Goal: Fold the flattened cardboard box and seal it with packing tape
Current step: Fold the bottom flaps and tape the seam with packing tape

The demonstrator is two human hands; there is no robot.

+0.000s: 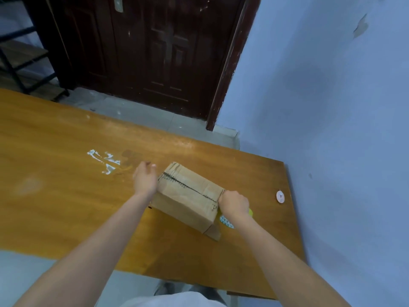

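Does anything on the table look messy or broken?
Yes. White scraps of torn tape are stuck to the table left of the box. The box looks worn, with creases and dark ragged marks along its top seam.

We see two bare forearms with no sleeves, watch or rings, ending in the left hand (145, 179) and right hand (234, 204). A white shirt hem (168, 301) shows below, above grey trousers (208, 293).
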